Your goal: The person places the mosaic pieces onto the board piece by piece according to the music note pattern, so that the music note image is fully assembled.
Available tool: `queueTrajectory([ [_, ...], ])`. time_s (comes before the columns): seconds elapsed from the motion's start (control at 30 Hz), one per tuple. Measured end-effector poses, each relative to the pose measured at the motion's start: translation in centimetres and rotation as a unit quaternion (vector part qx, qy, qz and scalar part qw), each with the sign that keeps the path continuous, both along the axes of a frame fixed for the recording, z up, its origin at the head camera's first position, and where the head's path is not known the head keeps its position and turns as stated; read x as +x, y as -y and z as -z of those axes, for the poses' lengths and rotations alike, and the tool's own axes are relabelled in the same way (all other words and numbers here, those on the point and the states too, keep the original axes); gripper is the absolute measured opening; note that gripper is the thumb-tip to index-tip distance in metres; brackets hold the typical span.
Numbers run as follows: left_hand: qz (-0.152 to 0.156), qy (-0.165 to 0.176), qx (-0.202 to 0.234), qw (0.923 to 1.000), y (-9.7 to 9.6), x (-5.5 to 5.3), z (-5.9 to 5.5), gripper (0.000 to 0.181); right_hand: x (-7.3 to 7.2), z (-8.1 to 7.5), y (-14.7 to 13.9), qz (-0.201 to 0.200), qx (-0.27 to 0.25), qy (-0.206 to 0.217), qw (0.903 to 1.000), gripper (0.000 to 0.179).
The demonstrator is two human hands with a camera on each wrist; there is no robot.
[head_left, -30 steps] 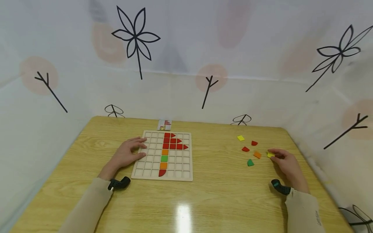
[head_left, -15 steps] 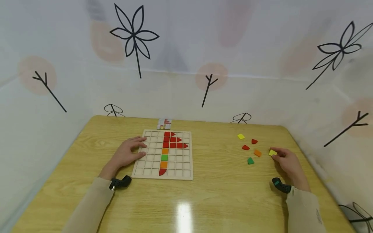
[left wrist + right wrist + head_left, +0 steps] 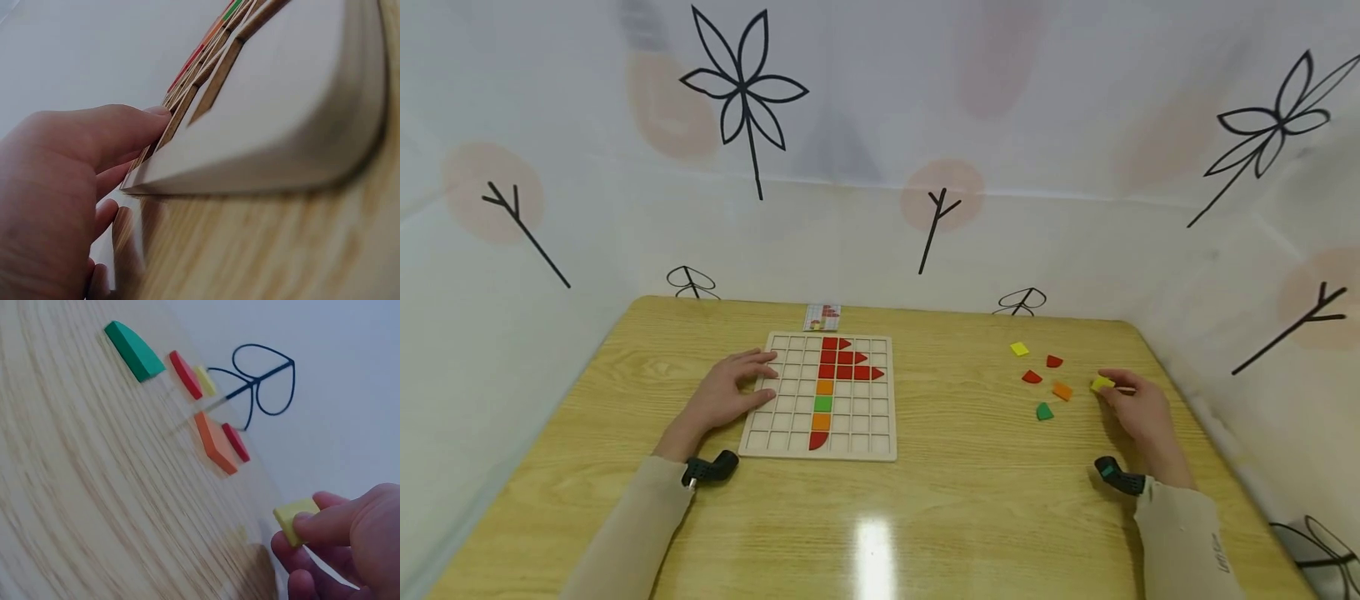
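My right hand (image 3: 1141,410) pinches a yellow square tile (image 3: 292,519) between thumb and fingers, lifted over the right side of the table. At the left, my left hand (image 3: 724,393) lies with relaxed fingers on the left edge of a wooden grid board (image 3: 857,427); its thumb rests on the rim in the left wrist view. Red squares (image 3: 826,372) and pointed red pieces fill three rows near the board's top. Below them run an orange square (image 3: 824,387), a green square (image 3: 823,404), another orange square and a red quarter-round piece (image 3: 817,441).
Left of the right hand lie loose tiles: an orange square (image 3: 1062,391), a green quarter-round (image 3: 1044,411), two red quarter-rounds (image 3: 1032,377) and a yellow square (image 3: 1018,349). A small pattern card (image 3: 822,317) sits behind the board. A patterned cloth wall (image 3: 865,242) surrounds the table.
My right hand has raised the yellow square tile off the table and moved slightly away from me. My left hand has stayed on the board's edge. The head view has tilted slightly.
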State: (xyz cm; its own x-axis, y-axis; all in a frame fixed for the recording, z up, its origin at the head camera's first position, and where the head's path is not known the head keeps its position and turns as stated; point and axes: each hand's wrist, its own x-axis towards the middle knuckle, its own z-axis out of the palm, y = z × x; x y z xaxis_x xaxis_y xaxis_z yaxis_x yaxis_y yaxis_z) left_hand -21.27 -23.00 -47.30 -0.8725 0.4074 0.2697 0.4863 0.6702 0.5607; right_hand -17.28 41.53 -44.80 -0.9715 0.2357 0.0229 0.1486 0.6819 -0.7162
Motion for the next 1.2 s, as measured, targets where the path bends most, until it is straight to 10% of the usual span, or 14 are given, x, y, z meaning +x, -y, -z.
queueTrajectory([
  [0.6,0.000,0.011,-0.002,0.9999,0.0,0.1,-0.2,0.028,-1.1,-2.3,7.8,-0.058,-0.092,-0.044,0.9931,0.040],
  [1.2,0.003,0.011,-0.003,0.9999,0.0,0.0,-0.2,0.029,-3.2,-1.0,23.8,-0.197,-0.121,-0.030,0.9724,0.014],
])
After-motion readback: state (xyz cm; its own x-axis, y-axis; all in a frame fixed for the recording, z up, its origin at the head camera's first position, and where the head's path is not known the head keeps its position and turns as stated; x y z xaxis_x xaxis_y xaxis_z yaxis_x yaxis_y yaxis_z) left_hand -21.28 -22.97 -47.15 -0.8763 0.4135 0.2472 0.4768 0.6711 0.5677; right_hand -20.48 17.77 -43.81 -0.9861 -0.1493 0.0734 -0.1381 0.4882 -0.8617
